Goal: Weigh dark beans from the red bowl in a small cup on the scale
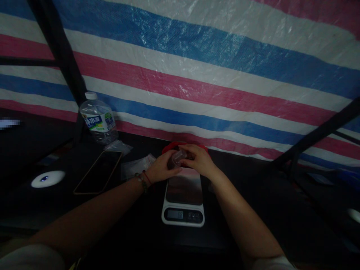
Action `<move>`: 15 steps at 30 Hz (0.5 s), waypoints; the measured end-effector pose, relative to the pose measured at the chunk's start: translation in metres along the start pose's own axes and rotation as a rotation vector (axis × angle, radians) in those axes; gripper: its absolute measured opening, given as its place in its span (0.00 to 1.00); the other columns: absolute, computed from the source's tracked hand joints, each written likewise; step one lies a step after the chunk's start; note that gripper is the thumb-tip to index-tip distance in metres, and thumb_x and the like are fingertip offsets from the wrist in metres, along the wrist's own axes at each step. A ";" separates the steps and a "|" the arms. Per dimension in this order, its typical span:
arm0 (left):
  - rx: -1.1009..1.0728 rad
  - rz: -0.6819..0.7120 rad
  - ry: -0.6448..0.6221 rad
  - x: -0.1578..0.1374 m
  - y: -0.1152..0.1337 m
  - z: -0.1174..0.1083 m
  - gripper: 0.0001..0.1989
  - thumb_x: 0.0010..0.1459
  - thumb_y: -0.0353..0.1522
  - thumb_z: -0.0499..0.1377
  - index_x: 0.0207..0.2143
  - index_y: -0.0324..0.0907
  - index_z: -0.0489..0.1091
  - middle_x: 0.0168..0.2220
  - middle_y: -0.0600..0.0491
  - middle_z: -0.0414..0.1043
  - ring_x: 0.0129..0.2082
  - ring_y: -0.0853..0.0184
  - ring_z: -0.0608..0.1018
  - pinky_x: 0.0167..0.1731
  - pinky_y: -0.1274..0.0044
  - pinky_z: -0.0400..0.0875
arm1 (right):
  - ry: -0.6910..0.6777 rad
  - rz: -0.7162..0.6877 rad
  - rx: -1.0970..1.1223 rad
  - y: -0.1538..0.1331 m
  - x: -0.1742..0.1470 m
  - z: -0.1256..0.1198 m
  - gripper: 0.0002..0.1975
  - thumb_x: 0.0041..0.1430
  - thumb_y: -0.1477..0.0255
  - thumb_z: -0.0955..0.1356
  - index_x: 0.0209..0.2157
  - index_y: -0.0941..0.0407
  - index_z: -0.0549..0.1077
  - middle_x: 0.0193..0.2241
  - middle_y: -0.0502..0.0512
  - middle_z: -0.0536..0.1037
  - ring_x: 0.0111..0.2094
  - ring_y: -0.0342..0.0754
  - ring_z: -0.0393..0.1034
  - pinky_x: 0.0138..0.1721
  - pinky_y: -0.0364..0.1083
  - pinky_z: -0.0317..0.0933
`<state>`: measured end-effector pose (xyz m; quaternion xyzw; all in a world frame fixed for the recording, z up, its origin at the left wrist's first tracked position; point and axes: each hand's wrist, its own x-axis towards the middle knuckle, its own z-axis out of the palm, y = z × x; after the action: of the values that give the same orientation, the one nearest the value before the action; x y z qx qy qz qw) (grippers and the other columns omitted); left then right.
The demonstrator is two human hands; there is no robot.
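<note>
Both hands meet over the far end of a white digital kitchen scale [183, 210] on the dark table. My left hand [161, 168] and my right hand [198, 159] together grip a small clear plastic cup [176, 159], which is tilted on its side between the fingers. What the cup holds cannot be made out in the dim light. Just behind the hands sits a red container [170, 147], mostly hidden by them. Bracelets and a red string ring my left wrist.
A clear water bottle [97, 118] stands at the back left. A phone [98, 171] lies face up beside it, with clear plastic bags [136, 165] next to it. A round white device [48, 179] glows at the left. A striped tarp [197, 67] hangs behind.
</note>
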<state>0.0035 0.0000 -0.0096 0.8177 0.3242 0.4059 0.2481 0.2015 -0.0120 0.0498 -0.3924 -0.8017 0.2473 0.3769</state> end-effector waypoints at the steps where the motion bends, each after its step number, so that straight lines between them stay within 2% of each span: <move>1: -0.006 -0.007 -0.002 0.000 0.001 0.000 0.30 0.50 0.40 0.66 0.53 0.41 0.64 0.51 0.45 0.72 0.48 0.56 0.76 0.48 0.66 0.71 | -0.008 0.008 0.021 0.002 0.000 0.001 0.27 0.49 0.76 0.73 0.53 0.50 0.73 0.51 0.56 0.76 0.50 0.52 0.72 0.52 0.54 0.65; 6: -0.024 -0.044 -0.003 0.001 0.006 0.001 0.33 0.47 0.40 0.68 0.54 0.41 0.63 0.51 0.45 0.72 0.48 0.56 0.76 0.49 0.64 0.71 | -0.032 0.050 0.105 0.005 -0.002 0.002 0.30 0.51 0.75 0.72 0.57 0.50 0.70 0.52 0.57 0.75 0.50 0.52 0.72 0.51 0.53 0.67; 10: -0.013 -0.037 0.041 0.001 0.003 0.002 0.26 0.52 0.38 0.64 0.52 0.41 0.64 0.49 0.46 0.73 0.48 0.57 0.77 0.49 0.65 0.71 | -0.078 0.038 0.066 -0.003 -0.001 -0.005 0.31 0.51 0.77 0.72 0.57 0.51 0.69 0.53 0.58 0.72 0.50 0.51 0.70 0.48 0.51 0.68; 15: -0.037 -0.030 0.081 0.000 -0.009 0.003 0.22 0.54 0.35 0.61 0.51 0.41 0.65 0.47 0.47 0.73 0.45 0.59 0.77 0.47 0.67 0.71 | -0.079 -0.026 -0.158 -0.007 0.000 -0.011 0.21 0.48 0.82 0.70 0.46 0.54 0.76 0.44 0.56 0.74 0.48 0.51 0.69 0.50 0.52 0.65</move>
<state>0.0029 0.0055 -0.0168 0.7910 0.3386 0.4407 0.2557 0.2074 -0.0150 0.0611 -0.4005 -0.8380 0.1939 0.3158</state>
